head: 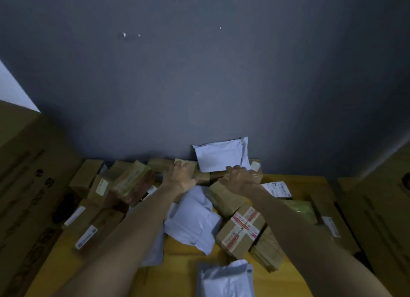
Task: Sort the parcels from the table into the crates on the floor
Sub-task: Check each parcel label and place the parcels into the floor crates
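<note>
1. The sorting looks barely started — the yellow table (295, 181) is heaped with parcels, and no crates show in this view, so what they hold cannot be told.
2. Both arms reach to the back of the pile by the grey wall (199, 74). The left hand (180, 177) lies with fingers spread over a brown box (186, 164) at the rear; whether it has closed on it I cannot tell.
3. The right hand (240, 179) rests fingers-forward on a taped brown box (255, 174), just below a white mailer bag (221, 155) leaning on the wall. Its hold is unclear too — nothing is lifted.
4. Left to move: a red-taped box (240, 230), a crumpled white bag (193, 221), labelled boxes on the left (88, 230), another white bag (224, 279) at the near edge.
5. Big cartons (26, 174) stand on both sides of the table, narrowing the way down to the floor; loose bags over boxes may slide when the rear ones are pulled.
</note>
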